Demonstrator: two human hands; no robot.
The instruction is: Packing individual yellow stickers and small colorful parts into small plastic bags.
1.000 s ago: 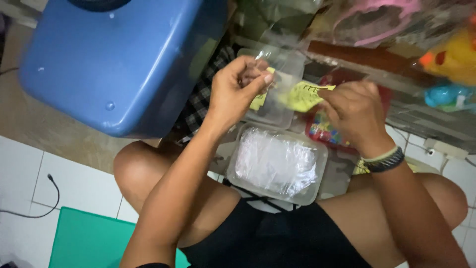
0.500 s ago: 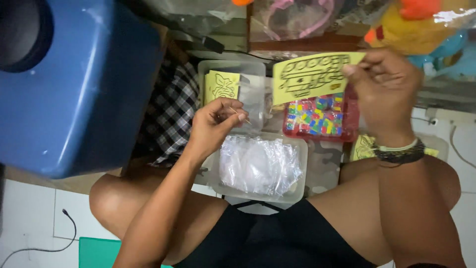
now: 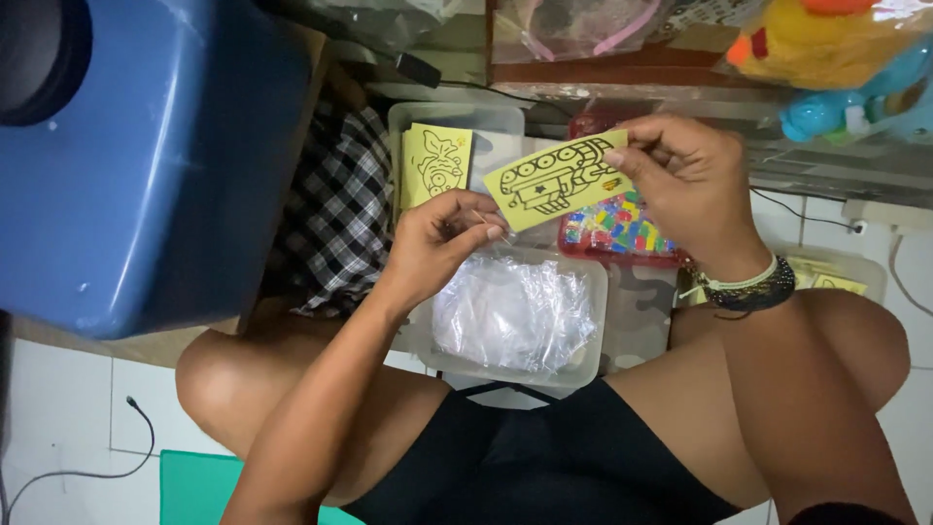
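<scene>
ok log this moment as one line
right hand: holds yellow printed card | left hand: pinches clear plastic sleeve | below: clear plastic tub

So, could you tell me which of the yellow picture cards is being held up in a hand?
The tank-like drawing card, pinched by the right hand. The other card stands inside the clear container.

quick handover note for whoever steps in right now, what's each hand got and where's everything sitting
Right hand: pinches a yellow picture card with a black line drawing, held up over the containers.
Left hand: fingers closed on a thin clear plastic sleeve just below the card; card and sleeve are apart.
Clear tub of plastic sleeves sits between the knees. Another clear tub behind it holds a stack of yellow cards. Red tray of coloured pieces lies under the right hand.
Done: one card is out, one sleeve picked.
Left: the card is not yet in the sleeve.
</scene>
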